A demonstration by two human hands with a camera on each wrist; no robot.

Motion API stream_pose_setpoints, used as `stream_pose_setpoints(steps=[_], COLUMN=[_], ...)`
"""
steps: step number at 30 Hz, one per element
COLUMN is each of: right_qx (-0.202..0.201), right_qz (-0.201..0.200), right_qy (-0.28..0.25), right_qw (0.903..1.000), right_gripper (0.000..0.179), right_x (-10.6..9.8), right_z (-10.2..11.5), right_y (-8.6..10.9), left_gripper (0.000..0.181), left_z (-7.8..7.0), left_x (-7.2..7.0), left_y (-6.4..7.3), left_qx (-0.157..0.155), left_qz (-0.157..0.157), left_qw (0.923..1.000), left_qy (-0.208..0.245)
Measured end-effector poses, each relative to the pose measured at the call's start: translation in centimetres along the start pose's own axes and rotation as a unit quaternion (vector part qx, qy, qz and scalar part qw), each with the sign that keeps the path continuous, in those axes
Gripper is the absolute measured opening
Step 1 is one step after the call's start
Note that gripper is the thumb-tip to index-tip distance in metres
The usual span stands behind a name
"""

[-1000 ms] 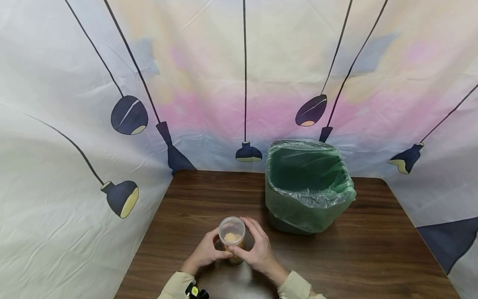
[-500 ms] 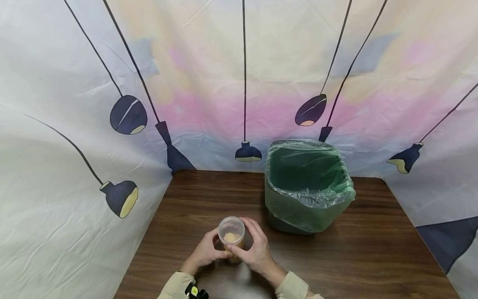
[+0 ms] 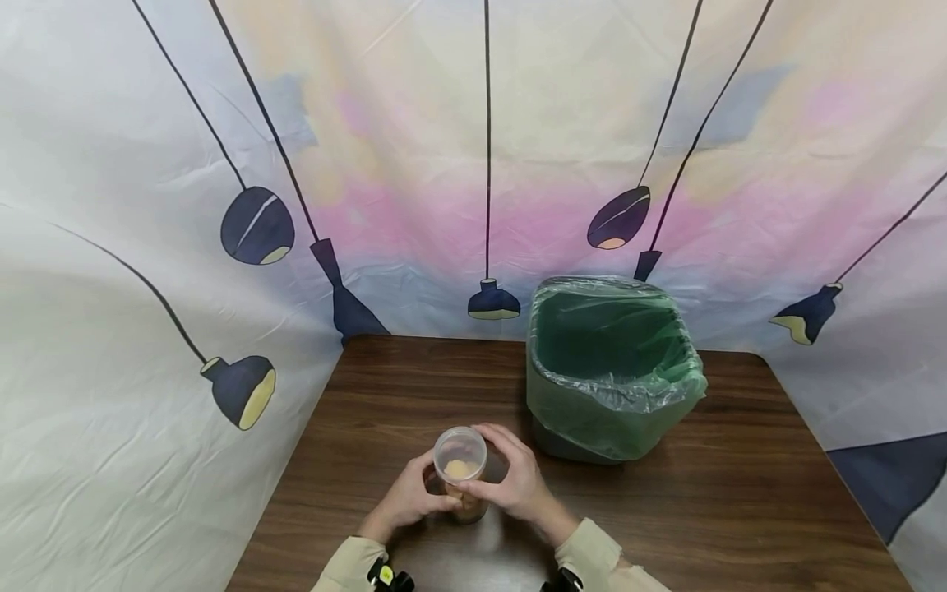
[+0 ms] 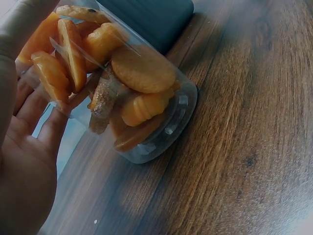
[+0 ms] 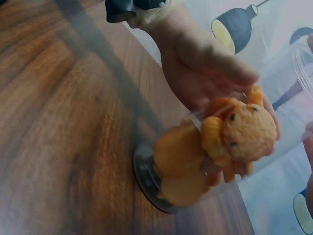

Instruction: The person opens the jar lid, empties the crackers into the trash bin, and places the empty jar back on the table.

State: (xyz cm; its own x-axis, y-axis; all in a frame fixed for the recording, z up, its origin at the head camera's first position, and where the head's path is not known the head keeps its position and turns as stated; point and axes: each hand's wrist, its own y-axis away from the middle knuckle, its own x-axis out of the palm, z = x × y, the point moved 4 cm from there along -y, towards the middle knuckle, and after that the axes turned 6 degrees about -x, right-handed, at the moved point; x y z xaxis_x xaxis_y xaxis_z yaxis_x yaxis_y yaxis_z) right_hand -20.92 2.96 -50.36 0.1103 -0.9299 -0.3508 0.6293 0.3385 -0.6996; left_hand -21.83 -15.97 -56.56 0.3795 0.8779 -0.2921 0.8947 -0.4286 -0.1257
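A clear plastic jar (image 3: pixel 460 448) stands upright at the front of the table, partly hidden by both hands. Biscuits (image 4: pixel 142 68) of several shapes show through its wall, round ones and ridged ones among them. My left hand (image 3: pixel 408 497) grips the jar's left side, thumb across the front. In the right wrist view the same left hand (image 5: pixel 195 63) wraps the jar's middle, above the biscuits piled at the base. From the right, my right hand (image 3: pixel 521 477) holds the jar near its rim, fingers behind and thumb in front.
A bin (image 3: pixel 577 403) lined with a green plastic bag stands on the wooden table (image 3: pixel 703 493), behind and to the right of the jar. A cloth backdrop (image 3: pixel 414 164) printed with hanging lamps closes off the back and sides.
My right hand has shifted slightly right, its wrist turned outward and its thumb a little higher on the jar. The left hand and the jar stay nearly where they were.
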Motion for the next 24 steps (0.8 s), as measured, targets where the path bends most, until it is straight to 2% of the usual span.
stream_pose_setpoints(steps=[4, 6, 14, 18, 20, 24], right_qx=[-0.011, -0.015, 0.001, 0.011, 0.016, 0.016], right_qz=[0.030, 0.046, 0.134, 0.171, 0.186, 0.204], right_qy=[-0.055, -0.075, -0.110, -0.148, -0.181, -0.207], right_qw=[0.9980, 0.9960, 0.9848, 0.9740, 0.9654, 0.9568], right_gripper=[0.068, 0.067, 0.067, 0.066, 0.066, 0.066], right_x=[-0.8, -1.3, -1.9, -1.9, -1.8, -1.8], right_z=[1.4, 2.2, 0.8, -0.1, -0.5, -0.9], right_y=[-1.3, -2.0, -3.0, -3.4, -3.6, -3.9], left_gripper=[0.069, 0.070, 0.075, 0.076, 0.075, 0.074], left_z=[0.0, 0.7, 0.6, 0.6, 0.6, 0.5], left_x=[-0.1, -0.1, 0.1, 0.1, 0.0, -0.1], left_y=[0.0, -0.1, 0.0, 0.0, 0.0, -0.1], left_qx=[0.000, 0.005, 0.004, -0.005, -0.008, -0.008], left_qz=[-0.002, -0.002, 0.000, 0.004, 0.005, 0.005], left_qw=[1.0000, 0.9999, 0.9999, 0.9999, 0.9999, 1.0000], left_qy=[-0.006, -0.008, -0.011, -0.008, -0.005, 0.000])
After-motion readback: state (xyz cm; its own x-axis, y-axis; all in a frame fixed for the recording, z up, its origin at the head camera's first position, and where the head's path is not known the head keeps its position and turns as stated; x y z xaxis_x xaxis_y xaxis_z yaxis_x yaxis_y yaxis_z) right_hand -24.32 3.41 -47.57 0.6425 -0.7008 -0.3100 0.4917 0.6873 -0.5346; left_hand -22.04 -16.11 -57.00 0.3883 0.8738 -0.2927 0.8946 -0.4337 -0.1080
